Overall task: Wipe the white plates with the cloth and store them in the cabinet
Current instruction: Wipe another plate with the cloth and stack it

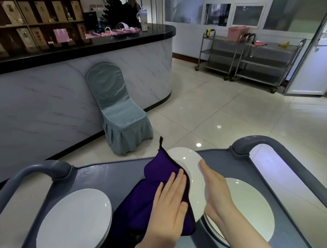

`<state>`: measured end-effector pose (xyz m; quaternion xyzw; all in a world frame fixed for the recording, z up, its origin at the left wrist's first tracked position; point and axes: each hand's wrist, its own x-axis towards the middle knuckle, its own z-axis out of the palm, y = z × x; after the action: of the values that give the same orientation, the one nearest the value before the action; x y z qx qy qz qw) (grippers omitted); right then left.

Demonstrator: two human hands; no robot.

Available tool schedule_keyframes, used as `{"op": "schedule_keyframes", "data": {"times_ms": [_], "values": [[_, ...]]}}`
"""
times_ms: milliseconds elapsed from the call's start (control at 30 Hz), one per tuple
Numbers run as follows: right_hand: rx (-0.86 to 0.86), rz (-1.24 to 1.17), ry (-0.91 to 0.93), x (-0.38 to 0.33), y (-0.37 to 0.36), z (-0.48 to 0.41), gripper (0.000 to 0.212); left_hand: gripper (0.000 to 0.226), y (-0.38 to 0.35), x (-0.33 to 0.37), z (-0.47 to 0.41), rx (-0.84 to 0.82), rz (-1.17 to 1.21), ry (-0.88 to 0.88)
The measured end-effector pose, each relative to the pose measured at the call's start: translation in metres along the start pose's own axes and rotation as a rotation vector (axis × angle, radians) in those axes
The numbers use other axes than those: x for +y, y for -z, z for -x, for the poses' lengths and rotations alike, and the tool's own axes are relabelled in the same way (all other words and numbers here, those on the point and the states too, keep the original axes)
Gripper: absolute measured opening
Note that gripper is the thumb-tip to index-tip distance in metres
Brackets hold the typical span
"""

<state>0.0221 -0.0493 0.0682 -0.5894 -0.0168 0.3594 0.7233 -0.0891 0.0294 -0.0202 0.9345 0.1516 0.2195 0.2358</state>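
Held plate (pixel 189 166): white, round, glossy, up on edge and tilted, above cart top (pixel 108 174), between two stacks. Purple cloth (pixel 145 202): dark-edged, draped over plate's left face, one corner poking up past rim, rest hanging in folds to cart top. Left hand (pixel 170 206) flat on cloth, pressing it to plate. Right hand (pixel 215 190) flat against plate's other side, fingers straight. Left stack (pixel 73 227): white plates lying flat, at least two rims showing. Right stack (pixel 247 205): white plates lying flat, partly behind right hand.
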Motion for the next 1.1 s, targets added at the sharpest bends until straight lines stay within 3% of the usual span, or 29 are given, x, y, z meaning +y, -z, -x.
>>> {"op": "schedule_keyframes", "data": {"times_ms": [200, 500, 567, 700, 867, 1000, 1100], "values": [[0.023, 0.001, -0.001, 0.004, 0.005, 0.004, 0.036, 0.058, 0.011, -0.028, -0.002, -0.013, 0.114, 0.283], [0.020, 0.046, 0.026, -0.005, -0.003, -0.003, 0.037, 0.073, 0.002, 0.007, 0.001, -0.033, 0.036, 0.026], [0.034, 0.045, 0.022, -0.007, 0.000, -0.002, 0.039, 0.069, 0.004, -0.003, 0.006, -0.024, 0.067, 0.063], [0.007, 0.043, 0.029, -0.003, 0.009, 0.000, 0.042, 0.060, 0.015, -0.027, 0.005, -0.070, 0.098, 0.303], [0.005, 0.221, 0.237, -0.007, 0.014, 0.000, 0.040, 0.060, 0.025, -0.049, 0.009, -0.131, 0.149, 0.369], [-0.115, 0.632, 0.510, 0.000, 0.011, -0.001, 0.050, 0.031, 0.049, -0.042, 0.002, 0.121, 0.555, 0.715], [-0.312, 0.897, 0.737, 0.019, 0.003, 0.000, 0.036, 0.020, 0.080, -0.027, -0.005, 0.262, 1.054, 0.838]]}}
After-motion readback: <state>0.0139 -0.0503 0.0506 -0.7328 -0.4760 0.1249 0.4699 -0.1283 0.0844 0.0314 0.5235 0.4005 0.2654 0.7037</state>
